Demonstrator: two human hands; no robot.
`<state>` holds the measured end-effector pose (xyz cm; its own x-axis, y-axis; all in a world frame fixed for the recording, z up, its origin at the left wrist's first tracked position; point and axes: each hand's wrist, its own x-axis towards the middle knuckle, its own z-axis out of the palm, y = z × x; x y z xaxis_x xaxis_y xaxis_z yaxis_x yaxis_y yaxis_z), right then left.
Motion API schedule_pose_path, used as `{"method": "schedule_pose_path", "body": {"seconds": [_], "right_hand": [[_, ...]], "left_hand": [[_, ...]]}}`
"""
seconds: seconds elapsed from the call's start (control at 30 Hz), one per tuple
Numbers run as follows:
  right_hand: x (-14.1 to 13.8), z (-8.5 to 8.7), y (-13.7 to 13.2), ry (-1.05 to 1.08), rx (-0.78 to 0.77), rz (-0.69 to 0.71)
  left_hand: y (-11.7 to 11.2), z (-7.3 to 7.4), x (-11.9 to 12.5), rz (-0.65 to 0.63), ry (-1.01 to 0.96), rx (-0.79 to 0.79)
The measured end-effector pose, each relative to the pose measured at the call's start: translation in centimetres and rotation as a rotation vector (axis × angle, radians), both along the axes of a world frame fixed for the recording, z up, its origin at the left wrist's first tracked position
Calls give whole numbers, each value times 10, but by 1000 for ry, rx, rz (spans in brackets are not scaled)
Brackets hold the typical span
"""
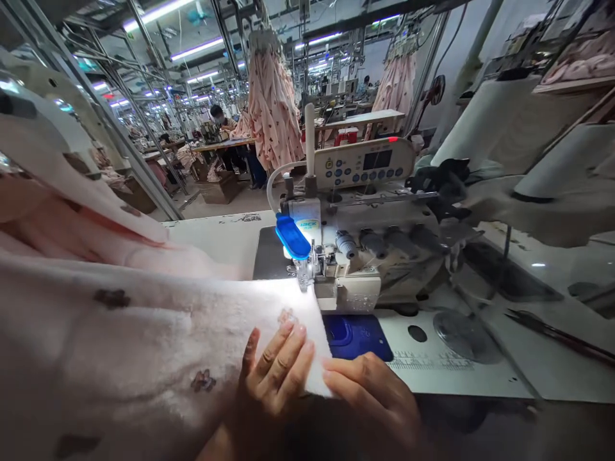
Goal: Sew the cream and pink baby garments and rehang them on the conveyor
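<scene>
A pale pink fleecy fabric (158, 346) with dark flower-like motifs spreads over the left side and reaches under the presser foot (304, 272) of a sewing machine (384, 221). My left hand (276, 371) lies on top of the fabric, fingers stretched out, close to its right edge. At that edge, my right hand (372, 390) pinches the near corner between thumb and fingers. Light from the machine brightens the cloth around the needle area. A blue guard (293, 237) sits just above the foot. The fabric's underside is hidden.
Right of the cloth, a dark blue plate (358, 337) is set in the machine bed. Tweezers (562, 333) lie at the far right, below large thread cones (485, 118). Pink garments (275, 102) hang behind the machine. A co-worker (221, 121) sits farther back.
</scene>
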<state>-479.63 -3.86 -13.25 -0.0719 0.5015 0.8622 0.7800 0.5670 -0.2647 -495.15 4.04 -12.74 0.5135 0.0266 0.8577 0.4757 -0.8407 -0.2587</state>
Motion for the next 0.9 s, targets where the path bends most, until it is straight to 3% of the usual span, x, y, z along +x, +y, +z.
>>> {"method": "schedule_pose_path", "body": {"seconds": [0.27, 0.37, 0.53, 0.7, 0.9], "right_hand": [[-5, -2, 21, 138, 92, -140], [-3, 1, 31, 130, 121, -172], [5, 9, 47, 70, 221, -110], [13, 14, 62, 74, 159, -54], [8, 18, 76, 147, 122, -301]], "left_hand": [[20, 28, -5, -17, 192, 35], [25, 33, -6, 26, 223, -87], [36, 44, -8, 57, 379, -216], [59, 57, -4, 81, 413, -302], [80, 79, 10, 117, 531, -469]]}}
